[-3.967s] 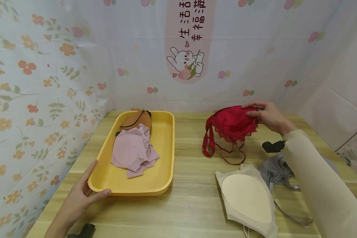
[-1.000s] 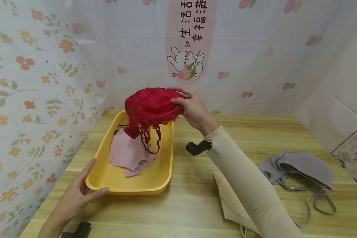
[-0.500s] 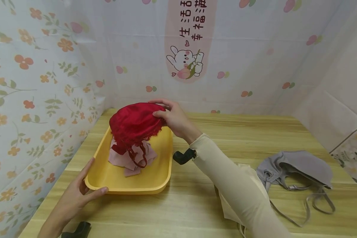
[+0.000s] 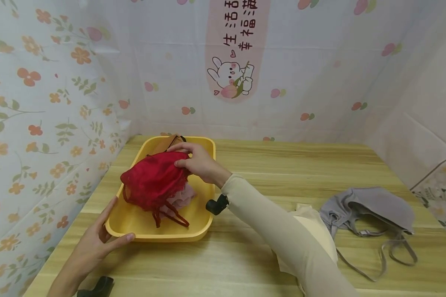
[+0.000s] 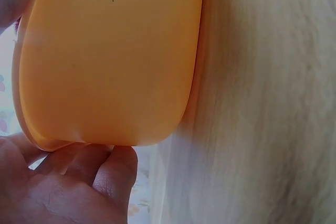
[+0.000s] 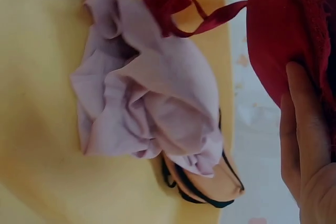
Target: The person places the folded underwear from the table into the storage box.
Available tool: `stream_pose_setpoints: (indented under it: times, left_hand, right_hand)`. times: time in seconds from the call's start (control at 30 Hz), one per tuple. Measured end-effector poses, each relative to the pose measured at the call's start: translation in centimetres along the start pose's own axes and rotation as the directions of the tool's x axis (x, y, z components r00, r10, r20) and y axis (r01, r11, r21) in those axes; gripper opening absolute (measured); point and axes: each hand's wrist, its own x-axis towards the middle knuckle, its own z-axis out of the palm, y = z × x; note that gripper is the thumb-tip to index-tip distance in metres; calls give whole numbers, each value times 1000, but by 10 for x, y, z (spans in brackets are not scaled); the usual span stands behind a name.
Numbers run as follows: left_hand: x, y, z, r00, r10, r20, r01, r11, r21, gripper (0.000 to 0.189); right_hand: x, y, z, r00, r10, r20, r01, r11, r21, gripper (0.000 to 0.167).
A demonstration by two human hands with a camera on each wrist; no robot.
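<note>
My right hand (image 4: 202, 163) pinches a red bra (image 4: 152, 181) with lace trim by one end, over the yellow plastic tub (image 4: 163, 238). Thin red straps dangle from it toward the tub's front. Under the bra lies a crumpled pale pink garment (image 4: 183, 197), mostly covered in the head view but plain in the right wrist view. Behind these, a tan garment with black edging (image 6: 210, 184) lies at the tub's far end. My left hand (image 4: 96, 241) holds the near left corner of the tub, thumb over the front rim, other fingers against the outer side.
On the right of the wooden table (image 4: 245, 264) lie a grey bra (image 4: 383, 206) with loose straps and a cream bra (image 4: 317, 231), partly hidden by my right sleeve (image 4: 278, 222). Printed cloth walls (image 4: 301, 74) close off the back and sides.
My right hand has carried the red bra from the table's right side leftward, then lowered it into the tub over the pink garment. The left hand stays at the tub's corner.
</note>
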Motion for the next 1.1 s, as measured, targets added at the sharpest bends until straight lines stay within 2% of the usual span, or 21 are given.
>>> stream_pose_setpoints:
  times: [0.13, 0.27, 0.47, 0.7, 0.93, 1.1]
  left_hand:
    - [1, -1, -1, 1000, 14, 7, -14, 1000, -27, 102]
    - [4, 1, 0, 1000, 23, 6, -23, 1000, -16, 101]
    - [3, -1, 2, 999, 39, -4, -39, 999, 14, 101]
    - [1, 0, 3, 1000, 27, -5, -27, 1000, 14, 101]
    - [1, -2, 3, 1000, 15, -18, -14, 999, 46, 100]
    - [-1, -1, 3, 1000, 3, -28, -2, 998, 56, 100]
  right_hand:
    - [4, 4, 3, 1000, 26, -1, -26, 998, -49, 39]
    - [4, 4, 3, 999, 32, 7, -32, 997, -74, 39]
    - [6, 4, 13, 998, 4, 68, 8, 984, -179, 35]
    - [8, 7, 26, 991, 15, 134, 35, 931, -364, 34]
    - [9, 13, 41, 965, 64, 253, 74, 863, -499, 35]
    - [12, 18, 47, 964, 44, 261, 109, 833, -543, 36]
